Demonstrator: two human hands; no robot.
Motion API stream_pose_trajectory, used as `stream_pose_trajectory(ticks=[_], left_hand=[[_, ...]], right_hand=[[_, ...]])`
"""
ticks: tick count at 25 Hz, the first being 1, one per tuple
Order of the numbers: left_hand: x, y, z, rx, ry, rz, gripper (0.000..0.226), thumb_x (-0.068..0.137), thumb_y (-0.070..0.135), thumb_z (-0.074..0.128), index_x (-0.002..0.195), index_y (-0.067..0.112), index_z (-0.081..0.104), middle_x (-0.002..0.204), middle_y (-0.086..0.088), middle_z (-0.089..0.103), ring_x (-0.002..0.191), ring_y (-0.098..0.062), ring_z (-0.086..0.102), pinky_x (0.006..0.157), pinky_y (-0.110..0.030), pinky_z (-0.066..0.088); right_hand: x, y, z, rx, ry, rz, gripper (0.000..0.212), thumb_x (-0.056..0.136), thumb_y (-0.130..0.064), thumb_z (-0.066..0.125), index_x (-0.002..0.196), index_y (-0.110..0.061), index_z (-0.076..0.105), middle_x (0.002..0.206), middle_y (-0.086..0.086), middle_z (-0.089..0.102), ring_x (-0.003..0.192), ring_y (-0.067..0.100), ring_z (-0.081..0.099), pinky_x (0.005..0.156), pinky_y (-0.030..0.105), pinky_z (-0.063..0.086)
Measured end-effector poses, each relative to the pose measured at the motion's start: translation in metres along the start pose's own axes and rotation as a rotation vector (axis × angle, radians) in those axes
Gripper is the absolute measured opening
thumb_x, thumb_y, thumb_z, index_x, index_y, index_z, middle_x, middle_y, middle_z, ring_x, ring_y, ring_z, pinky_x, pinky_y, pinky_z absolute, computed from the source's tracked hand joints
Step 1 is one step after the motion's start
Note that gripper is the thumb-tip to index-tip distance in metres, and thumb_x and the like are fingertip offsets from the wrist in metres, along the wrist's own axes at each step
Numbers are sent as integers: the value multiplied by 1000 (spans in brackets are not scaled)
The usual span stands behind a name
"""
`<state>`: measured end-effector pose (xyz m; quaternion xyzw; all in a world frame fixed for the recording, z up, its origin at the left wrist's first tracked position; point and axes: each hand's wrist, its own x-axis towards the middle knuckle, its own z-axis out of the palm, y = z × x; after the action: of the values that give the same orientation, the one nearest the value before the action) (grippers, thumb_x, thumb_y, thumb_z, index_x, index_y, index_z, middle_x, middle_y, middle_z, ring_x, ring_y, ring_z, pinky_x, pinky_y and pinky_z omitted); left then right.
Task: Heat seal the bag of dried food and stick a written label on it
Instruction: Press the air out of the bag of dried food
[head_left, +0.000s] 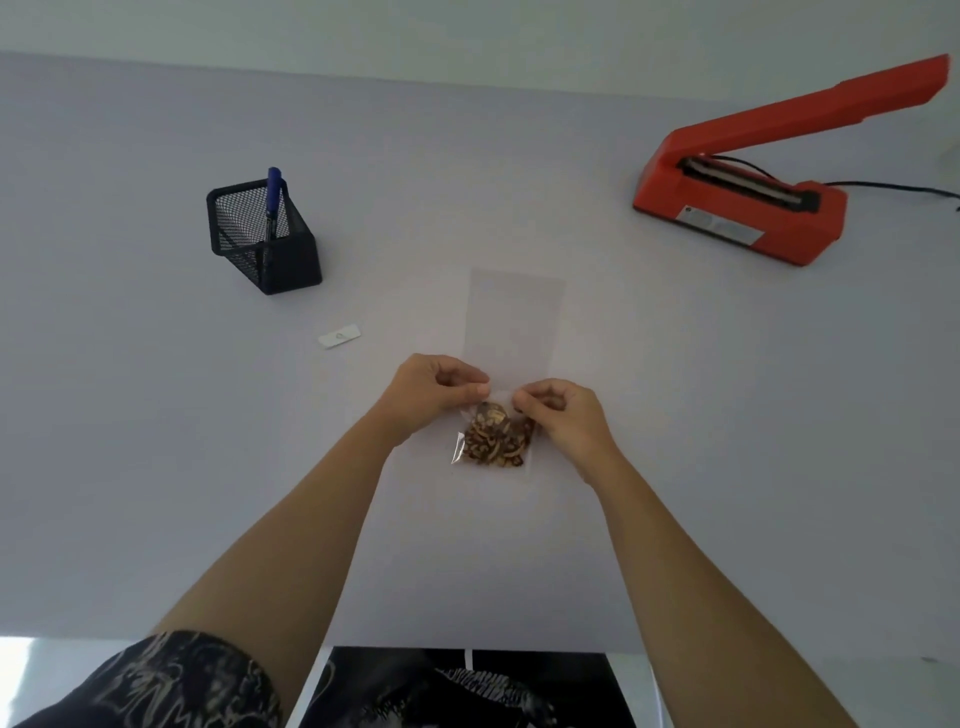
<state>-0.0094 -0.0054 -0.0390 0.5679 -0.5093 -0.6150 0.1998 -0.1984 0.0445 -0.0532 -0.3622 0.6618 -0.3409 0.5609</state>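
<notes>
Now left hand (434, 387) and right hand (558, 413) both pinch bag (496, 441) top, maybe. Tilt bag, food spills on counter (156, 415); crumbs in top spoil seal at far sealer (737, 208).

Pale table (156, 415): bag (498, 415), label (339, 335), sealer (737, 208), pen holder (265, 239).

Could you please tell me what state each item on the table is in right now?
Bag: unsealed, food at the bottom, pinched by both hands.
Left hand: gripping the bag.
Right hand: gripping the bag.
Sealer: arm raised, open.
Pen: upright in holder.
Label: lying flat, unstuck.
</notes>
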Motion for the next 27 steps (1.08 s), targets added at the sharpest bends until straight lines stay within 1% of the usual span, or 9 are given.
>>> stream_pose_trajectory(ticks=[3,5,8,12,16,19,21,23,27], left_hand=[[-1,-1,3,36,-7,51,8,78,12,74,83,17,69,79,-7,71,70,-12,65,70,-18,52],[-2,-2,5,116,17,91,7,79,14,73,84,16,69,80,-4,70,73,-11,66,70,-17,52],[-4,-5,3,160,80,109,15,76,16,76,91,14,72,85,-6,73,78,-11,67,77,-20,53],[-5,-6,3,185,116,107,28,76,17,76,103,14,69,86,-3,73,82,-9,67,85,-24,53],[-6,-5,10,272,199,136,66,76,16,76,133,19,44,78,4,68,74,2,60,69,-1,43],[-4,-5,12,253,214,133,86,75,11,77,142,20,24,80,-3,62,71,-8,59,65,-8,45],[-2,-3,14,340,248,155,80,74,10,77,137,15,28,88,-4,50,74,-15,52,68,-17,41],[0,-2,15,486,256,213,59,74,10,75,123,10,43,96,-2,43,81,-15,46,73,-24,40],[6,-6,12,686,100,496,11,78,1,68,88,4,71,88,-11,60,76,-23,59,71,-31,49]], right_hand=[[2,-3,-2,-77,-66,-60,10,82,-18,70,90,-19,65,84,0,70,81,13,66,82,25,51],[4,-8,-5,-143,-97,-83,18,81,-19,70,98,-22,63,84,-1,71,78,9,66,78,20,50],[5,-10,-6,-200,-64,-112,19,79,-16,73,96,-16,65,78,1,71,67,-2,65,70,11,50],[1,-6,-3,-243,-16,-156,22,79,-16,73,99,-9,67,80,1,72,68,-7,64,69,7,48],[3,-7,-1,-349,110,-188,39,77,-18,74,113,-14,59,82,-3,61,69,7,60,68,14,48],[7,-8,2,-427,116,-174,46,77,-15,73,119,-11,53,78,-3,56,67,9,56,70,22,50],[9,-8,4,-521,137,-199,55,76,-16,73,124,-10,47,93,1,53,79,14,53,79,30,50],[10,-8,4,-595,136,-247,62,76,-16,73,129,-11,41,108,5,47,94,16,48,85,29,44],[12,-13,2,-798,-24,-443,28,83,-11,62,111,-15,61,101,4,63,94,22,53,82,32,45]])
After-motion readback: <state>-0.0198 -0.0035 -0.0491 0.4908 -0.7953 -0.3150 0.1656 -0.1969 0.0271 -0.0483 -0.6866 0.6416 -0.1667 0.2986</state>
